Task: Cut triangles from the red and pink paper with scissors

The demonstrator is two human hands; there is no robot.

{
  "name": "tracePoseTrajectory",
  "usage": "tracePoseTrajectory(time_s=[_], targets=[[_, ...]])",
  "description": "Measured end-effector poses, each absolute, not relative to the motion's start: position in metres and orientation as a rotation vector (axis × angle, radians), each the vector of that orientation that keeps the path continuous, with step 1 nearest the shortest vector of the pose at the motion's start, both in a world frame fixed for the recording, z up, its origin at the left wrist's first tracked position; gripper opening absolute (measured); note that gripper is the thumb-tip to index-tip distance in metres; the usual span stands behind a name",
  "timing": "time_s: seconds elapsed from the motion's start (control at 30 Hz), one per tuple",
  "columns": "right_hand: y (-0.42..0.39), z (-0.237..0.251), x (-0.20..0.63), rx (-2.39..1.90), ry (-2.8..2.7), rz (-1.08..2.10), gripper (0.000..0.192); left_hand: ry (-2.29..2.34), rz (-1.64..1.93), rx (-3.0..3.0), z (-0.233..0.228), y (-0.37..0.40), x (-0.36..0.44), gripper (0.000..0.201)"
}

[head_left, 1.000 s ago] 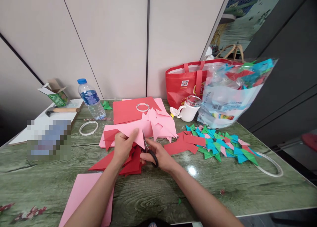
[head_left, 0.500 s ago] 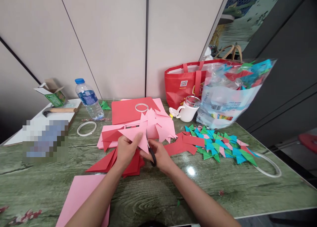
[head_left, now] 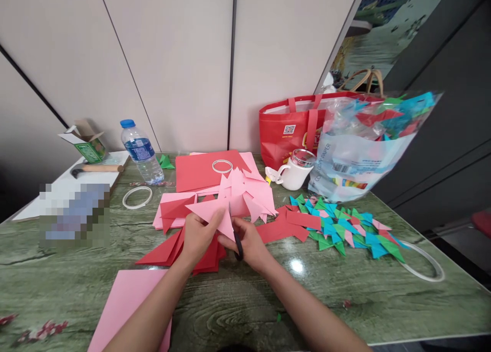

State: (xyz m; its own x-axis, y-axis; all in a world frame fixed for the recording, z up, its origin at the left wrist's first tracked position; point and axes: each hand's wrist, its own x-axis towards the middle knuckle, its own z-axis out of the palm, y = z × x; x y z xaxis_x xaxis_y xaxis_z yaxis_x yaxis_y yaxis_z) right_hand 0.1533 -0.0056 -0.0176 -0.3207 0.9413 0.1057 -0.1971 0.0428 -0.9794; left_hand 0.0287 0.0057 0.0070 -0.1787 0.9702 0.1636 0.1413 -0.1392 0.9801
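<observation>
Pink paper triangle [head_left: 207,209], pinched in the left hand [head_left: 200,238] above red sheets [head_left: 206,262], has shifted slightly rightward; the right hand [head_left: 249,241] grips scissors [head_left: 239,247], now set along the paper's right edge; cutting there seems under way.

Left hand [head_left: 201,235] pinching pink paper triangle [head_left: 207,209]; right hand [head_left: 249,243] holding black-handled scissors [head_left: 239,248] at its edge.

There are two hands [head_left: 202,234], one pair of scissors [head_left: 238,246], three white rings [head_left: 134,207], one water bottle [head_left: 141,151], one mug [head_left: 294,175], one hammer [head_left: 100,168], one small box [head_left: 90,148], one red bag [head_left: 282,139] and one plastic bag [head_left: 351,162]. The small folded papers [head_left: 340,231] overlap too much for counting.
</observation>
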Motion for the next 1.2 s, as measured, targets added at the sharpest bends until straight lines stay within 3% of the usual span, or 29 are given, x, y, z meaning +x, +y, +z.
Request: tracePoseTrajectory(time_s=[1.2], targets=[[-0.0077,-0.0171,0.1501,-0.93,-1.242,1.528,0.035,1.369,1.393,1.329,0.0099,0.0021,0.0284,0.023]])
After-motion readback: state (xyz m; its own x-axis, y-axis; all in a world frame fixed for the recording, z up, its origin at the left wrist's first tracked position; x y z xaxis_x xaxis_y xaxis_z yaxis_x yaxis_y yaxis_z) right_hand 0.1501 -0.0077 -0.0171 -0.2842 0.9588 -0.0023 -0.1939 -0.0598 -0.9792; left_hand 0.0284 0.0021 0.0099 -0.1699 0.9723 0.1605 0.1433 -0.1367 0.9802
